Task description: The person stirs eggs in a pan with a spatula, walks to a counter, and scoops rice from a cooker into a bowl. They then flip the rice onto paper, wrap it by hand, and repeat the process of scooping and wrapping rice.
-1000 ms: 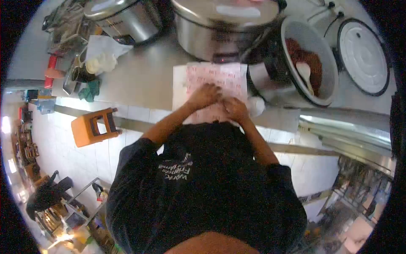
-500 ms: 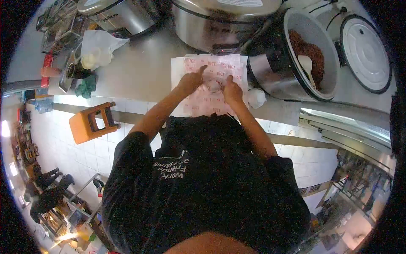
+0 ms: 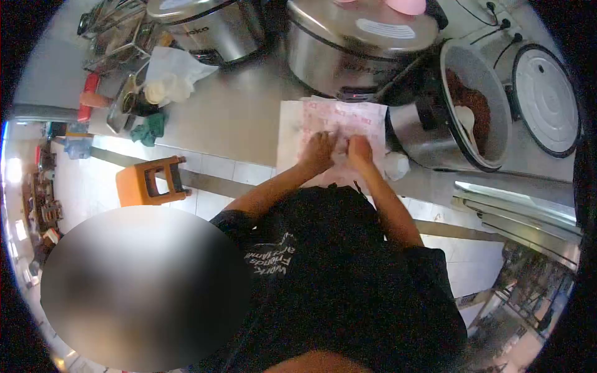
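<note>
Printed white-and-red paper sheets (image 3: 376, 118) lie stacked on the steel counter. Over their middle, my left hand (image 3: 318, 150) has its fingers curled and pressed together. Close beside it on the right, my right hand (image 3: 360, 151) is closed, fingers bent downward. Between them is a pale, wrinkled area; what the fingers grip there is too blurred to name. A white crumpled bundle (image 3: 396, 166) sits at the sheets' right edge.
Closed steel cookers (image 3: 329, 65) stand behind the sheets. To the right, an open cooker (image 3: 416, 133) holds brown grains and a pale scoop (image 3: 465, 121). A green cloth (image 3: 148, 129) lies left. Below stands an orange stool (image 3: 134, 184). A large blurred oval covers the lower left.
The view has shifted, so the counter appears lower and further right. My hands have drawn closer together, and their extended index fingers have curled in. The blurred oval has appeared.
</note>
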Demonstrator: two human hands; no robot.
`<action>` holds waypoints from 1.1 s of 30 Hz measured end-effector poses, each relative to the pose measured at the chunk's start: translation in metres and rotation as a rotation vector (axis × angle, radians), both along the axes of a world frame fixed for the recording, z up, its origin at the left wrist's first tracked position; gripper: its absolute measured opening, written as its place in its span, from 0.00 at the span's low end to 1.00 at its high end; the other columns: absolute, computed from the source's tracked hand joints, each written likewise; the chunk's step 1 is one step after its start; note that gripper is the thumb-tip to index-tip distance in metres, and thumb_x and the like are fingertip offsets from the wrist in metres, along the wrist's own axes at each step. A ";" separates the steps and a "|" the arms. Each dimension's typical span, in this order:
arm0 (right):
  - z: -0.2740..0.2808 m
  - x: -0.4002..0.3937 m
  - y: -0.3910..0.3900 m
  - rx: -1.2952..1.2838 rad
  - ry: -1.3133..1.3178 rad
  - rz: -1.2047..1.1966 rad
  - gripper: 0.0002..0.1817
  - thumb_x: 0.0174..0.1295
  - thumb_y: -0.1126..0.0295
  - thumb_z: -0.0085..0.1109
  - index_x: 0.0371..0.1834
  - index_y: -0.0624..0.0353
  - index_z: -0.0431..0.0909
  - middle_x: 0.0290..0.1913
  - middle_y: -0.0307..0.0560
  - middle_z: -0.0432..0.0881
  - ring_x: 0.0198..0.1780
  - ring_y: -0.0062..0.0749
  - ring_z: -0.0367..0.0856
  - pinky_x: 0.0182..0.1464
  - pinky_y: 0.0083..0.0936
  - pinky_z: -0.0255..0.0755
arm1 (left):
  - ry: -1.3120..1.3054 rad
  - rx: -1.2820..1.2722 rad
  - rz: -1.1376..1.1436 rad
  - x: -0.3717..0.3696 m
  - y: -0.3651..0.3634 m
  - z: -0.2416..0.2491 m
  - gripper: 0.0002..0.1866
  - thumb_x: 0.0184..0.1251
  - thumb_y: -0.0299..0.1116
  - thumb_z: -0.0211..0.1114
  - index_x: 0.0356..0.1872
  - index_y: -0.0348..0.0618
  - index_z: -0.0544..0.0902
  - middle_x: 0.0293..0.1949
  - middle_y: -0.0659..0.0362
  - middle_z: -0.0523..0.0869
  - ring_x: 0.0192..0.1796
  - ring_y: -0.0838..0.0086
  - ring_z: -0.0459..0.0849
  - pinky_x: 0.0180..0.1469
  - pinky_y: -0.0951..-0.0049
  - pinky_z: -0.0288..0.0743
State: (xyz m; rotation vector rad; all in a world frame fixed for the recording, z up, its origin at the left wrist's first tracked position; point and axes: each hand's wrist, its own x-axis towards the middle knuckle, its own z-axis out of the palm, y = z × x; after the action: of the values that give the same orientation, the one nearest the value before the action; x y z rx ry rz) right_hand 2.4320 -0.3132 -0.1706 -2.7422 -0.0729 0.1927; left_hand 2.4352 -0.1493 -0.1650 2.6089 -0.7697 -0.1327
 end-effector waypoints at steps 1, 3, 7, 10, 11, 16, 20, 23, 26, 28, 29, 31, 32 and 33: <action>-0.002 0.015 -0.006 -0.034 0.053 -0.033 0.10 0.59 0.71 0.49 0.37 0.67 0.76 0.35 0.63 0.81 0.39 0.57 0.81 0.41 0.46 0.76 | 0.140 0.100 -0.029 0.005 -0.007 0.039 0.42 0.42 0.32 0.72 0.62 0.34 0.63 0.53 0.45 0.71 0.51 0.48 0.73 0.50 0.53 0.72; 0.001 0.020 0.001 -0.075 0.060 -0.063 0.09 0.58 0.74 0.49 0.37 0.68 0.76 0.34 0.64 0.81 0.38 0.57 0.81 0.40 0.45 0.76 | 0.245 0.150 -0.004 0.016 -0.021 0.028 0.42 0.42 0.28 0.70 0.63 0.33 0.61 0.54 0.43 0.70 0.53 0.46 0.70 0.52 0.54 0.69; 0.055 0.009 0.030 0.169 -0.011 -0.104 0.12 0.54 0.81 0.53 0.43 0.67 0.75 0.36 0.61 0.82 0.39 0.50 0.83 0.42 0.36 0.76 | -0.110 -0.248 0.026 0.018 -0.004 -0.028 0.37 0.44 0.24 0.65 0.60 0.33 0.62 0.53 0.41 0.67 0.57 0.45 0.64 0.57 0.54 0.64; 0.144 -0.010 0.068 0.855 -0.111 -0.136 0.18 0.57 0.77 0.55 0.52 0.67 0.69 0.40 0.54 0.82 0.39 0.43 0.84 0.47 0.36 0.75 | 0.045 -0.821 0.201 0.011 0.020 0.061 0.31 0.45 0.20 0.61 0.56 0.34 0.65 0.54 0.43 0.65 0.58 0.44 0.62 0.59 0.55 0.60; 0.157 -0.014 0.080 0.796 -0.205 -0.094 0.19 0.57 0.75 0.55 0.53 0.66 0.68 0.43 0.54 0.80 0.43 0.40 0.82 0.50 0.35 0.73 | 0.026 -0.947 0.217 0.007 0.028 0.082 0.30 0.45 0.20 0.61 0.55 0.35 0.66 0.54 0.43 0.65 0.58 0.45 0.62 0.60 0.56 0.59; 0.201 -0.024 0.115 1.088 0.045 -0.036 0.26 0.58 0.72 0.57 0.59 0.63 0.62 0.61 0.53 0.67 0.63 0.36 0.68 0.64 0.32 0.62 | 0.039 -1.295 0.246 -0.004 0.064 0.107 0.29 0.42 0.21 0.67 0.51 0.37 0.69 0.47 0.48 0.71 0.50 0.54 0.71 0.55 0.65 0.66; 0.182 -0.032 0.134 1.206 0.123 -0.164 0.36 0.53 0.72 0.65 0.65 0.58 0.58 0.70 0.51 0.54 0.68 0.43 0.60 0.65 0.42 0.62 | -0.036 -0.921 0.417 0.026 0.088 0.084 0.22 0.43 0.24 0.69 0.43 0.40 0.75 0.42 0.50 0.76 0.43 0.60 0.76 0.49 0.67 0.71; 0.210 -0.078 0.115 0.654 -0.228 -0.355 0.36 0.54 0.70 0.66 0.66 0.57 0.59 0.73 0.53 0.50 0.70 0.45 0.58 0.63 0.44 0.63 | -0.122 -0.668 0.609 0.106 0.111 0.004 0.18 0.52 0.29 0.66 0.46 0.38 0.76 0.37 0.53 0.77 0.40 0.60 0.75 0.46 0.65 0.71; 0.208 -0.162 0.089 0.750 -0.173 -0.666 0.31 0.53 0.67 0.68 0.60 0.62 0.67 0.66 0.59 0.63 0.65 0.46 0.67 0.61 0.38 0.67 | -0.084 -0.370 0.660 0.203 0.123 -0.039 0.18 0.53 0.29 0.65 0.46 0.38 0.76 0.37 0.53 0.78 0.41 0.61 0.76 0.46 0.65 0.71; 0.201 -0.225 0.078 0.592 -0.155 -0.817 0.32 0.54 0.63 0.67 0.60 0.63 0.66 0.61 0.60 0.69 0.63 0.47 0.68 0.62 0.37 0.66 | -0.066 -0.241 0.491 0.235 0.089 -0.048 0.17 0.54 0.29 0.65 0.46 0.38 0.76 0.38 0.53 0.78 0.41 0.61 0.76 0.46 0.65 0.71; 0.186 -0.257 0.081 0.393 -0.143 -0.858 0.34 0.55 0.61 0.66 0.62 0.63 0.64 0.59 0.59 0.70 0.63 0.48 0.68 0.62 0.37 0.66 | -0.074 -0.214 0.398 0.232 0.067 -0.047 0.17 0.54 0.29 0.65 0.46 0.38 0.76 0.38 0.53 0.79 0.41 0.61 0.76 0.46 0.65 0.71; 0.188 -0.298 0.105 0.144 0.017 -1.009 0.33 0.57 0.53 0.62 0.59 0.63 0.67 0.57 0.60 0.70 0.60 0.53 0.69 0.63 0.38 0.65 | -0.147 -0.180 0.263 0.228 0.034 -0.046 0.17 0.55 0.30 0.64 0.46 0.38 0.76 0.39 0.54 0.79 0.41 0.61 0.77 0.46 0.65 0.72; 0.196 -0.312 0.119 0.213 0.029 -1.122 0.33 0.57 0.49 0.60 0.58 0.63 0.68 0.60 0.64 0.67 0.61 0.56 0.69 0.63 0.42 0.64 | -0.198 -0.168 0.232 0.218 0.020 -0.041 0.17 0.55 0.30 0.64 0.46 0.38 0.76 0.39 0.54 0.79 0.41 0.62 0.77 0.46 0.65 0.72; 0.202 -0.329 0.132 0.302 0.034 -1.196 0.33 0.56 0.46 0.59 0.57 0.62 0.70 0.63 0.67 0.65 0.62 0.59 0.68 0.63 0.45 0.64 | -0.246 -0.171 0.215 0.204 0.005 -0.037 0.17 0.55 0.30 0.64 0.47 0.38 0.76 0.39 0.54 0.79 0.41 0.62 0.77 0.46 0.65 0.72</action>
State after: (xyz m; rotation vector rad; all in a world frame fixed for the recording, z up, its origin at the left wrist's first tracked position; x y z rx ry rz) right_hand 2.1027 -0.1816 0.0312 -2.0437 1.3576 -0.1066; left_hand 2.6394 -0.1439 -0.2021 2.5493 -0.5461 0.3076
